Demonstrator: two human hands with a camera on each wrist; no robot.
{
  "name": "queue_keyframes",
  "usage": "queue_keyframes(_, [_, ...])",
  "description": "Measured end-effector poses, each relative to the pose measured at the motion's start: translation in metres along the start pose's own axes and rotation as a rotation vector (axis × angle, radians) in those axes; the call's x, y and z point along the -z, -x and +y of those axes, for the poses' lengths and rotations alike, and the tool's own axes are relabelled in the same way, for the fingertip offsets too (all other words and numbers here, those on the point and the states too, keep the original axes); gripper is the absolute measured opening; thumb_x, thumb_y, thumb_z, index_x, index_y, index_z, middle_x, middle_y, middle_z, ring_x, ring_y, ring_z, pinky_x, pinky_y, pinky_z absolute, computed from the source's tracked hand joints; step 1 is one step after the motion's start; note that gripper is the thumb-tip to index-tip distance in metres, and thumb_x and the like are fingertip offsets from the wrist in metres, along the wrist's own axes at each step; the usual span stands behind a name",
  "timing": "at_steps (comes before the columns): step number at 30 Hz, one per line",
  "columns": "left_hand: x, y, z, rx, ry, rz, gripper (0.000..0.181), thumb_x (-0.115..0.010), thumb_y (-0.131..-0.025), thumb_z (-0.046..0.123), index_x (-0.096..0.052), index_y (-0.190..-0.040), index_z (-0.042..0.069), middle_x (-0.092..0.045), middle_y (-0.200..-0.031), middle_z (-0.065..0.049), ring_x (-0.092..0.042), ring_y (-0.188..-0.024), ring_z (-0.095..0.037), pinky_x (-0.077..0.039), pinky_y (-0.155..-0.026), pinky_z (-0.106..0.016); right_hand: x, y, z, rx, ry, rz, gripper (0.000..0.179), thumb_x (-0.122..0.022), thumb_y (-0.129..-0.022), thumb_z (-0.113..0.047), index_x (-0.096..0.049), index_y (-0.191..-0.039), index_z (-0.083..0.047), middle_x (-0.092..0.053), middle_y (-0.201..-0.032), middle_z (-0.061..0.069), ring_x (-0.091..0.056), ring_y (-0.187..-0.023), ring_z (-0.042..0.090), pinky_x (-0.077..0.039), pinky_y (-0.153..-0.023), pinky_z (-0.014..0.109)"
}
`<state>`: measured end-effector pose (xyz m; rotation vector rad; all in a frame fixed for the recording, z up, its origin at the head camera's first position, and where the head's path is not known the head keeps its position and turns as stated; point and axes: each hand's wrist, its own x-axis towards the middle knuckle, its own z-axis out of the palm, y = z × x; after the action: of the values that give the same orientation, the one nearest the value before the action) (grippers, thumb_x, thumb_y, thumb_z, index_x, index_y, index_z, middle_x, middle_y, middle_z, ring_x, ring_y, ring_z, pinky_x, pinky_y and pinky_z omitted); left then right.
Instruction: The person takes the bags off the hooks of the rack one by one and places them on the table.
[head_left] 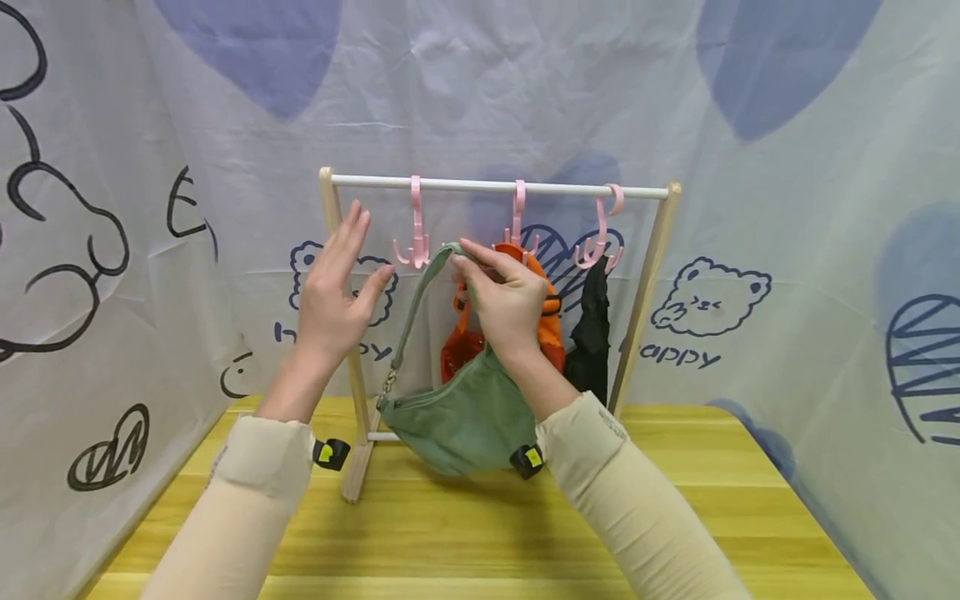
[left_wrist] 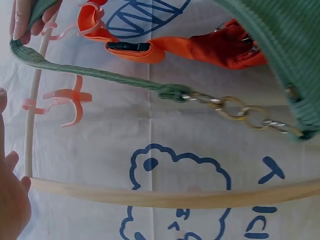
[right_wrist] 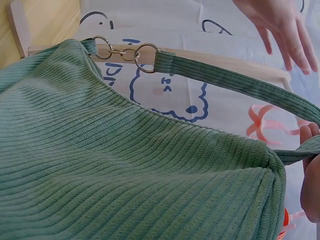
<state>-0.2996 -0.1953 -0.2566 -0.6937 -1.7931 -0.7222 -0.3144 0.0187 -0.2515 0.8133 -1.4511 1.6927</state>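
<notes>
A green corduroy shoulder bag [head_left: 457,421] hangs by its strap [head_left: 411,321] from my right hand [head_left: 512,304], whose thumb and fingers pinch the strap's top. Gold rings and chain links [left_wrist: 235,108] join the strap to the bag's corner. My left hand [head_left: 333,292] is raised with straight fingers to the left of the strap, apart from it and holding nothing. Just behind the strap, a pink hook [head_left: 417,242] hangs bare from the white rail [head_left: 465,184]. In the right wrist view the bag's ribbed side [right_wrist: 125,150] fills much of the picture.
An orange-red bag [head_left: 551,329] hangs on the middle pink hook [head_left: 519,208], partly behind the green bag. Something black [head_left: 592,333] hangs from the right hook [head_left: 600,233]. The rack's wooden posts [head_left: 647,292] stand on a yellow wood-grain table [head_left: 450,542], before a printed cloth [head_left: 480,100].
</notes>
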Motion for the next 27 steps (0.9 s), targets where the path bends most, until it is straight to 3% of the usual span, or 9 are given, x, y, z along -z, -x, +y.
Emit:
queue_keyframes(10, [0.003, 0.043, 0.008, 0.056, 0.075, -0.014, 0.073, -0.074, -0.094, 0.005, -0.040, -0.158, 0.002, -0.033, -0.167, -0.013, -0.034, -0.153, -0.033, -0.024, -0.127, -0.048, 0.004, 0.004, -0.007, -0.058, -0.094, 0.040, 0.026, -0.080, -0.089, 0.000, -0.078, -0.115, 0.003, -0.078, -0.094, 0.021, -0.075, -0.067, 0.017, -0.063, -0.059, 0.035])
queue_keyframes(20, [-0.009, 0.089, 0.014, 0.125, 0.142, -0.051, 0.070, -0.070, -0.101, 0.028, -0.039, -0.160, 0.005, -0.032, -0.168, -0.013, -0.033, -0.153, -0.035, -0.026, -0.126, -0.045, 0.011, 0.007, -0.008, -0.062, -0.178, 0.080, 0.027, -0.079, -0.088, 0.006, -0.075, -0.114, 0.011, -0.077, -0.089, 0.020, -0.075, -0.069, 0.024, -0.063, -0.058, 0.040])
queue_keyframes(27, [-0.016, 0.123, 0.014, 0.173, 0.127, -0.107, 0.083, -0.079, -0.090, 0.004, -0.038, -0.161, 0.008, -0.032, -0.168, -0.013, -0.037, -0.151, -0.036, -0.027, -0.125, -0.033, 0.017, 0.010, -0.009, -0.052, -0.183, 0.081, 0.027, -0.079, -0.089, 0.004, -0.076, -0.116, 0.009, -0.077, -0.087, 0.017, -0.075, -0.068, 0.017, -0.063, -0.060, 0.044])
